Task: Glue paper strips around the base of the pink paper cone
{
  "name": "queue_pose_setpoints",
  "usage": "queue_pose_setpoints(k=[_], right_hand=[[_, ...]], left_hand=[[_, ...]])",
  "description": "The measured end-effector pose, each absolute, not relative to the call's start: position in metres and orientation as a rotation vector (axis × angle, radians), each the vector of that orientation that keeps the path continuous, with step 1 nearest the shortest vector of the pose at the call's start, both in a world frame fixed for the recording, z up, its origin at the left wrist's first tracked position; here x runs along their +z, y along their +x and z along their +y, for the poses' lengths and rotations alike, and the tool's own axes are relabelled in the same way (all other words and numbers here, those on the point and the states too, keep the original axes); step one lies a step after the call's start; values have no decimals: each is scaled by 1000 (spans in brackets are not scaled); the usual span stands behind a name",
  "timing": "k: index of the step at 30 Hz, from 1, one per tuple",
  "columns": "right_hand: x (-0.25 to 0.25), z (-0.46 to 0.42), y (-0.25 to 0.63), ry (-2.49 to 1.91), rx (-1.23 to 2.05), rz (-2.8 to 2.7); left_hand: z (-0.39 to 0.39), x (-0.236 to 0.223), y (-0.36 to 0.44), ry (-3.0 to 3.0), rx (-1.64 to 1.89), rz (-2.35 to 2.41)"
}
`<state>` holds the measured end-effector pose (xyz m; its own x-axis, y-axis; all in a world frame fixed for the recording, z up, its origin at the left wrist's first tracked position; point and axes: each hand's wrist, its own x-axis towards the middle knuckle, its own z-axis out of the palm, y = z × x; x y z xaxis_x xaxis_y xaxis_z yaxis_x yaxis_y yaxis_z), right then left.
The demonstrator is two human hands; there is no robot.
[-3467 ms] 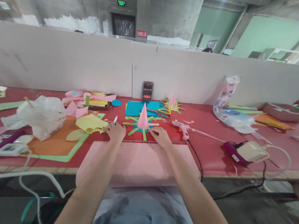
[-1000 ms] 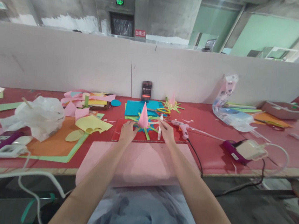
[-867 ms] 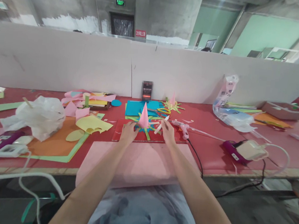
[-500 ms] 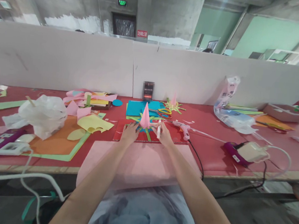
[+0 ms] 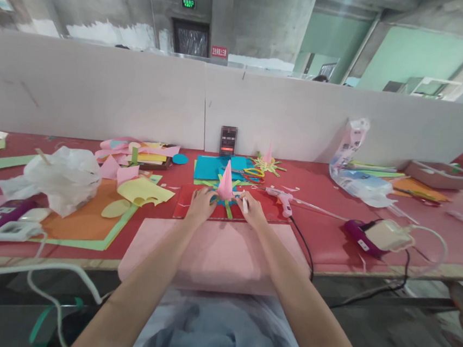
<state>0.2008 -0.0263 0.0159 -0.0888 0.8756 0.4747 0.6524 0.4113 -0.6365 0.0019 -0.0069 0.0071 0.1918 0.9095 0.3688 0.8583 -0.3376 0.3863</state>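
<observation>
In front of me stands a pink paper cone, upright on a base of blue and green paper strips. My left hand is at the left edge of this paper craft, its fingers bent and the fingertips closed at the strips. On the opposite side, my right hand holds a slim white pen-like stick, and its fingertips reach the right edge of the base. Exactly what the fingertips pinch is too small to see. Beneath the craft lies a red board.
Scissors lie on blue paper behind the cone. A similar paper craft stands farther back. Right of my hand lies a pink glue gun with a black cord. Crumpled white plastic and paper scraps cover the left.
The white stick has tipped from nearly upright to a lean in my right hand. My left fingers are more bent at the craft's edge. The cone stays upright.
</observation>
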Motion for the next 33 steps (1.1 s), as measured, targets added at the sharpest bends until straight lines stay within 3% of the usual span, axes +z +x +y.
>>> queue_pose_setpoints(k=[12,22,33], right_hand=[[19,-29,200,-1324,316,-1828],[20,-30,199,-1291,367,-1779],[19,-22,189,-831,1087,-1296]], left_hand=[[0,4,2,2491,897,1508],[-5,12,19,2377,857,1759],[-10,16,20,2283,876,1780]])
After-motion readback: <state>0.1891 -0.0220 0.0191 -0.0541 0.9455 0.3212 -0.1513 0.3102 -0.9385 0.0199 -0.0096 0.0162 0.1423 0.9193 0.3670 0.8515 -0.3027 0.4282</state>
